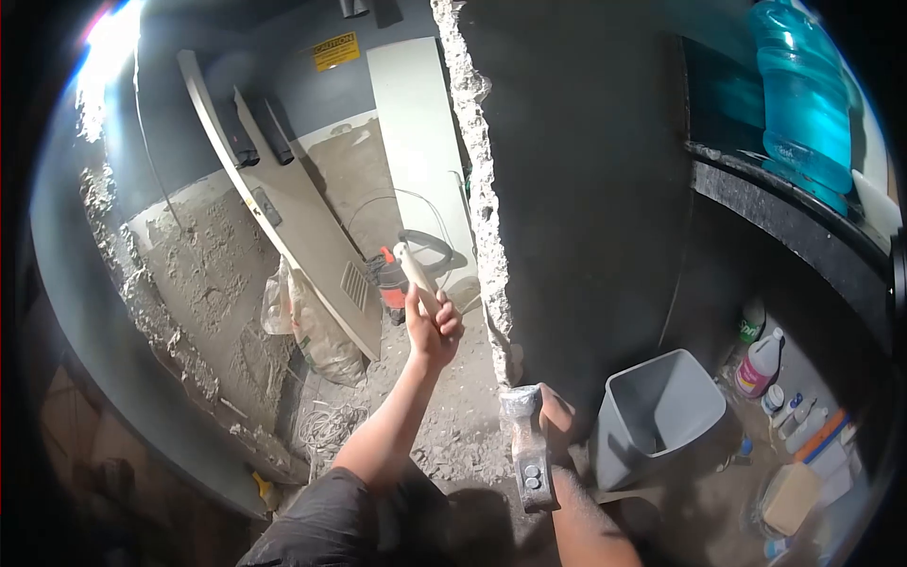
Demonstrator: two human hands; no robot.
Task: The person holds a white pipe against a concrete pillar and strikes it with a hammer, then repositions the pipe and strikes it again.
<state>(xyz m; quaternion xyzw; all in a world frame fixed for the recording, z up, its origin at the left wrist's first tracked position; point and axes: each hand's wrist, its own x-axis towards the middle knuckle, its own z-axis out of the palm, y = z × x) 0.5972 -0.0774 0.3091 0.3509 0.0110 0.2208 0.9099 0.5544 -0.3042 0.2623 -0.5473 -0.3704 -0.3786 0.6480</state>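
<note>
My left hand (435, 331) is closed around a pale, elongated object (415, 270), which points up and away over the rubble floor. To the right, my right hand (557, 414) is closed at a dusty metal tool (531, 449) with two round bolt-like spots. The tool hides most of its fingers. This tool overlaps the lower end of the broken wall edge (487, 217), where rough pale masonry shows beside the dark wall (586, 189).
Behind are a leaning door panel (307, 213), a white panel (406, 123), a red and black vacuum (392, 288) and a sack (326, 331). At right stand a grey bin (619, 439), bottles (759, 364) and a blue water jug (803, 94) on a ledge. Rubble (458, 454) covers the floor.
</note>
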